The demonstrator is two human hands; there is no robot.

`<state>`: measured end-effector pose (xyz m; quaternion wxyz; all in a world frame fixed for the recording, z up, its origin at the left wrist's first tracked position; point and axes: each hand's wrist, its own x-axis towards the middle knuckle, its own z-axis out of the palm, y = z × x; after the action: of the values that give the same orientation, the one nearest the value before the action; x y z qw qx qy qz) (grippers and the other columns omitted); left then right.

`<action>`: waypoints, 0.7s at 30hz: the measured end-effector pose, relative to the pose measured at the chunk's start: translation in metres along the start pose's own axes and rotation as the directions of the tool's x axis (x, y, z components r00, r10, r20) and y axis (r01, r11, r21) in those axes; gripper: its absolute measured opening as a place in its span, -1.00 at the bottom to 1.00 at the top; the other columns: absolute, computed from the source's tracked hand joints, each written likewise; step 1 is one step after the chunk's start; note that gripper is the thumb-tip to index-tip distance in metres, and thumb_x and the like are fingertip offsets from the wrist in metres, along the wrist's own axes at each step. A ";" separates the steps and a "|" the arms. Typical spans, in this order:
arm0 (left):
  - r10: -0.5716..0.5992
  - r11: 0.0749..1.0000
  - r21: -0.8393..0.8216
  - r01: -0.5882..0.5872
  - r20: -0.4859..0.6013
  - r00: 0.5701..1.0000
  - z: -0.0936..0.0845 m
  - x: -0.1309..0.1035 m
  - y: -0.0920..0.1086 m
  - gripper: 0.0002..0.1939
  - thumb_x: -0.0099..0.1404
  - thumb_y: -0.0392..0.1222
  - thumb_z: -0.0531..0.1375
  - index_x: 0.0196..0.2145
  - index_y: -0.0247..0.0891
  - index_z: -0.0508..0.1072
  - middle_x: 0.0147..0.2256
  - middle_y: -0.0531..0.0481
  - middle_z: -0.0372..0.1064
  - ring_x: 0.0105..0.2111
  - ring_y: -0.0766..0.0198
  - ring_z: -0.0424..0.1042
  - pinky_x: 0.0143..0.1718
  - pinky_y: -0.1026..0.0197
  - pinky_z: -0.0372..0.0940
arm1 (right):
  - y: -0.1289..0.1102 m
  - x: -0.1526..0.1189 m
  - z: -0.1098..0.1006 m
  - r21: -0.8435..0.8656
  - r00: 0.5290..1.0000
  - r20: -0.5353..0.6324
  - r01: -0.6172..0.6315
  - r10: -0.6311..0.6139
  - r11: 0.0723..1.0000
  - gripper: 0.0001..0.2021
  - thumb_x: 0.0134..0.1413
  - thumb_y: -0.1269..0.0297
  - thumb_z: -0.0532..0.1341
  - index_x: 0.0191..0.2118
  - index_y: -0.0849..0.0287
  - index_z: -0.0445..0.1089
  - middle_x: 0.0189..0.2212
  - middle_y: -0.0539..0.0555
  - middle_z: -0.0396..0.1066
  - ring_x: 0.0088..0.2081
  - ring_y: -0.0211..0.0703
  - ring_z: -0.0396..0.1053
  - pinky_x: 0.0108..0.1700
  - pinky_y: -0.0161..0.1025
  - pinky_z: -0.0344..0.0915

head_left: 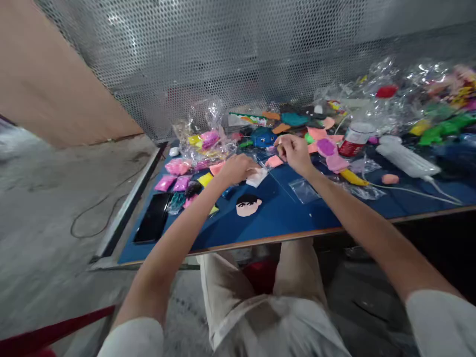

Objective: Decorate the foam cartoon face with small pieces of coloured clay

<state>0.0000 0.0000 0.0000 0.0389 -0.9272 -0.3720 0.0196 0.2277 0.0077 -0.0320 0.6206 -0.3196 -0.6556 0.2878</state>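
My left hand (238, 169) is closed, its fingertips bent down onto a soft white clay-like piece (257, 177) lying on the blue tabletop. My right hand (293, 151) is raised a little over the table, thumb and fingers pinched together; whatever is between them is too small to make out. Beneath it lies a salmon-pink lump (274, 161). Nearer the front edge rests a flat clay face (248, 205) with black hair and dark brows and eyes. A dark blue clay shape with eyes (263, 137) sits behind, between the hands.
On the left are a black phone (152, 218) and pink clay packets (178, 166). To the right stand a white bottle with a red label (355, 139), a pink-and-purple clay flower (327, 148) and a corded white glue gun-like tool (407, 157). Crumpled clear plastic lines the mesh panel (238, 59).
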 end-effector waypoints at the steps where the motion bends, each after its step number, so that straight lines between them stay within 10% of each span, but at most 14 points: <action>1: -0.033 0.999 -0.003 0.033 -0.027 0.999 0.000 0.000 -0.001 -0.64 0.57 -0.12 0.06 0.15 -0.13 0.57 0.08 -0.15 0.56 0.08 0.00 0.51 0.05 0.06 0.35 | 0.001 -0.002 0.001 -0.014 0.999 0.037 -0.014 0.015 1.000 -0.37 0.21 -0.44 0.16 -0.38 0.12 0.47 -0.68 -0.11 0.23 -0.69 -0.37 0.12 -0.61 -0.34 0.12; 10: -0.299 0.950 0.043 0.309 -0.158 0.941 0.007 -0.003 -0.012 -0.67 0.56 -0.16 0.08 0.06 -0.20 0.62 0.00 -0.23 0.54 0.07 -0.02 0.52 0.06 0.07 0.37 | 0.009 -0.008 0.008 -0.128 0.980 0.195 -0.004 0.029 0.992 -0.56 0.26 -0.16 0.28 -0.02 0.08 0.62 -0.14 0.15 0.63 -0.29 -0.08 0.57 -0.27 -0.12 0.55; 16: -0.299 0.934 -0.276 0.227 -0.257 0.919 0.011 -0.010 -0.013 -0.62 0.42 -0.31 0.23 0.16 -0.25 0.56 0.11 -0.24 0.53 0.09 0.00 0.53 0.13 0.03 0.40 | 0.006 -0.016 0.015 -0.151 0.962 0.271 0.018 0.024 0.988 -0.70 0.31 -0.01 0.30 -0.05 0.08 0.58 -0.27 0.09 0.65 -0.30 -0.07 0.60 -0.22 -0.13 0.55; 21: -0.389 0.508 -0.861 -0.032 -0.262 0.883 0.013 -0.034 0.003 -0.52 0.47 0.19 0.18 -0.03 -0.27 0.66 -0.17 -0.16 0.66 -0.17 0.12 0.64 -0.07 0.10 0.52 | -0.005 -0.023 0.025 -0.339 0.887 0.337 0.428 -0.317 0.838 -0.62 0.41 -0.10 0.19 -0.19 0.01 0.65 -0.23 0.09 0.60 -0.19 -0.06 0.53 -0.11 -0.10 0.45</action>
<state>-0.0235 -0.0255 -0.0132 -0.3340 -0.7631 -0.4121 -0.3692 0.2026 -0.0126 -0.0446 0.4911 -0.2640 -0.8281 0.0589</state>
